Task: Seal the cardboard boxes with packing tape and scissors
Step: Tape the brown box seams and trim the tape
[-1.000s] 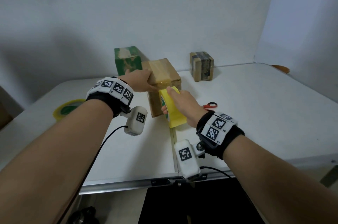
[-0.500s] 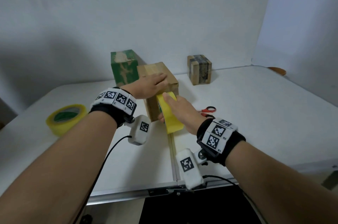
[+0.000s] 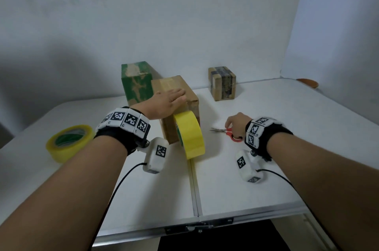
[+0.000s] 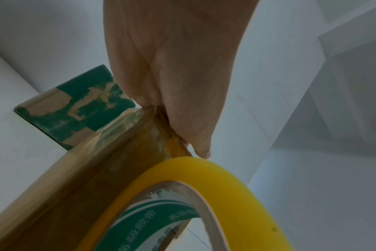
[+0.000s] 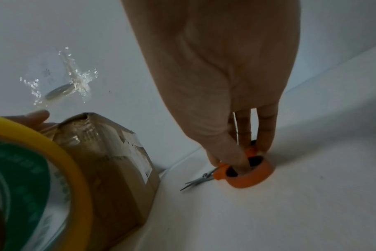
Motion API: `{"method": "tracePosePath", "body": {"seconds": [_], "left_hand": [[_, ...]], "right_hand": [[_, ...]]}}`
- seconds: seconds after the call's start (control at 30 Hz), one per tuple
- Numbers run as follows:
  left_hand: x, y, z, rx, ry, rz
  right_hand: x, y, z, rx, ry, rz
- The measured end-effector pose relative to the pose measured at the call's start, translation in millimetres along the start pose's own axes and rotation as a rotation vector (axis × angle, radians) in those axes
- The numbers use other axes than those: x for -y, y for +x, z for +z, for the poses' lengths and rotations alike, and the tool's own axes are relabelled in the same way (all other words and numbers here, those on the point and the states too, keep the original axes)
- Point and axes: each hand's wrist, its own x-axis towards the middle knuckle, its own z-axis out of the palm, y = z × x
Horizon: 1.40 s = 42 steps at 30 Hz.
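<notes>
Tape comes first from the near side: the yellow roll hangs against the front face of the brown cardboard box, seemingly held up only by the strip run from it onto the box top. It looks light, stiff at its core and sticky along the free strip, so I judge it would swing or peel away if the box were let go; the rim and the hollow core are the places to hold it. To its right the right hand reaches down onto the scissors lying on the white table, fingers curled into and around the orange-red handle loops, blades pointing toward the box. Small, rigid and light, they should lift easily by those loops, and the thin points want keeping away from the other hand. Farther back the left hand lies spread and flat on the box top, pressing the tape down and steadying the box, which looks light enough to slide without that weight. A second roll sits at the left; a green box and a small taped box stand near the wall.
</notes>
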Motion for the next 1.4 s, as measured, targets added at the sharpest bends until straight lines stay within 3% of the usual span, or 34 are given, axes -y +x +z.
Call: {"method": "tracePosePath", "body": {"seconds": [0.13,0.2,0.37,0.5,0.6,0.73,0.9,1.03,1.2,1.3,1.4], "left_hand": [[1.6,0.3,-0.1,0.018,-0.011,0.001],[1.7,0.4,-0.7,0.018,-0.013,0.0],[-1.5,0.0,-1.9,0.022,-0.001,-0.002],[-0.3,1.1,-2.7,0.032,-0.008,-0.004],[2.5,4.3,-4.1,0.065,-0.036,-0.011],[15.1,6.4,-13.3,0.107,-0.252,-0.071],[35.5,28.3,-33.6,0.176,0.016,-0.203],[44.8,55.9,-41.6,0.198,0.026,-0.207],[43.0,58.8,-47.2,0.147,-0.207,-0.201],[33.1,49.5,-41.8,0.167,-0.158,-0.204],[19.9,30.8,-33.5,0.203,-0.05,-0.124]], "right_hand": [[-5.2,41.7,5.1,0.029,-0.1,0.065],[-9.7,51.7,3.1,0.069,-0.017,0.135],[0.3,28.4,-23.1,-0.026,0.164,-0.004],[21.3,30.0,-54.1,-0.271,0.753,-0.202],[52.6,21.8,-77.5,-0.232,1.018,-0.363],[82.4,31.0,-82.9,-0.094,0.847,-0.394],[85.6,36.2,-86.9,-0.047,0.737,-0.415],[81.7,44.0,-85.3,-0.029,0.75,-0.4],[82.3,47.3,-84.4,-0.047,0.715,-0.397],[84.0,43.5,-83.8,-0.061,0.689,-0.389],[85.3,40.4,-85.4,-0.067,0.666,-0.395]]}}
